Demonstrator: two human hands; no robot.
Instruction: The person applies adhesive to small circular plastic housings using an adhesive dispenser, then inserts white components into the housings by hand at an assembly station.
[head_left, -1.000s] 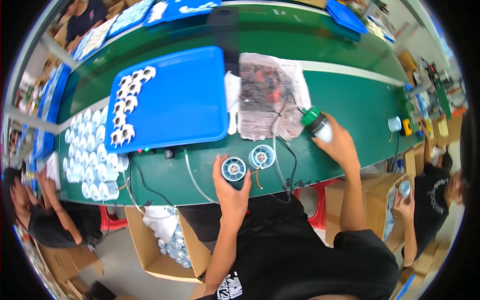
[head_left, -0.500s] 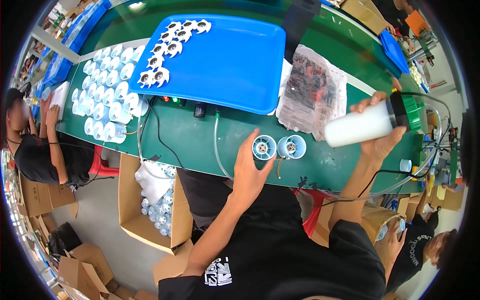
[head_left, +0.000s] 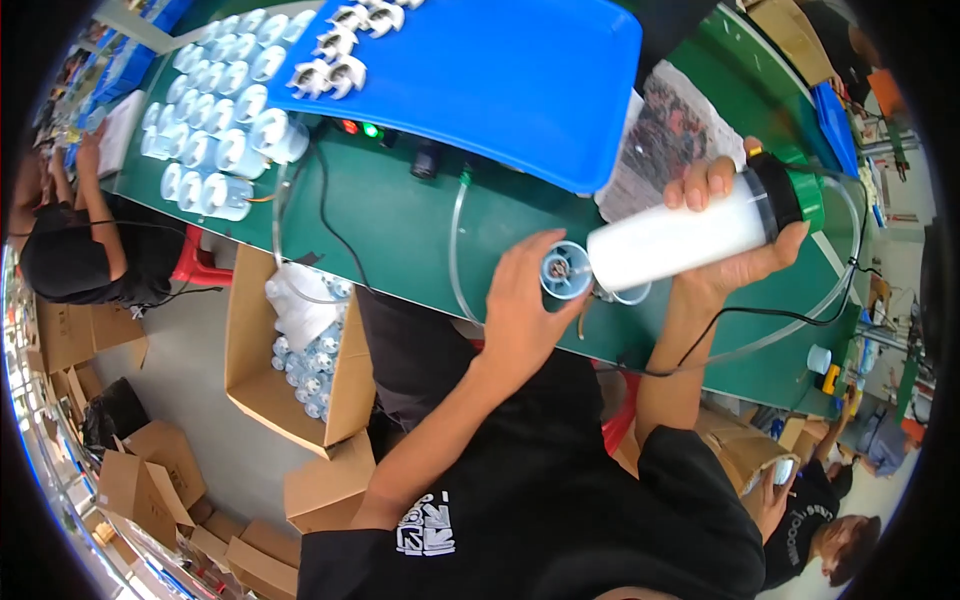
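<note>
White plastic bottle (head_left: 672,238), smooth and cylindrical, lies nearly level in the clasped right hand (head_left: 735,225), its end toward a round blue-rimmed part (head_left: 563,270) gripped by the left hand (head_left: 520,310).

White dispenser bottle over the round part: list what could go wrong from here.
1. The white dispenser bottle lies nearly flat in the right hand, so its tip could slip off the round blue part held by the left hand.
2. The clear hose and black cable loop below the right wrist and might snag.
</note>
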